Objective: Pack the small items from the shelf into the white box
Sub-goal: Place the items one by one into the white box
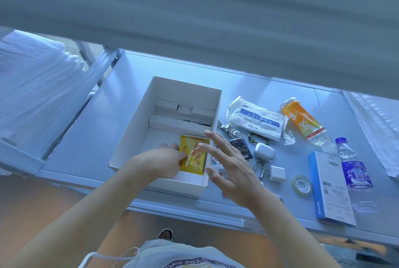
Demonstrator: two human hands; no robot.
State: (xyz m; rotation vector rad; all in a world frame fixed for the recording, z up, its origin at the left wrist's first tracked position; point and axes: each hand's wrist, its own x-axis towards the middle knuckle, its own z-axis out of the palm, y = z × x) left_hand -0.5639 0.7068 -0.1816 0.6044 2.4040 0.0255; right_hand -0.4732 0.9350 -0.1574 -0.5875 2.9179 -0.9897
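The open white box [133, 125] sits on the shelf [86, 138], with white cardboard dividers at its far end. A yellow snack packet [195, 155] lies flat in its near compartment. My left hand [159, 161] is inside the box, fingers pressing on the packet's left edge. Over the box's right wall hovers my right hand [226, 164], fingers spread and holding nothing. Right of the box lie a black packet [240, 149], a white earbud case [265, 153], a white charger plug [278, 173] and a metal chain [258, 167].
Further right are a mask pack [254, 120], an orange drink bottle [304, 123], a tape roll [301, 183], a blue-and-white Anker box [332, 188] and a water bottle [354, 172]. An upper shelf [194, 19] overhangs the far side. White bedding [32, 86] lies left.
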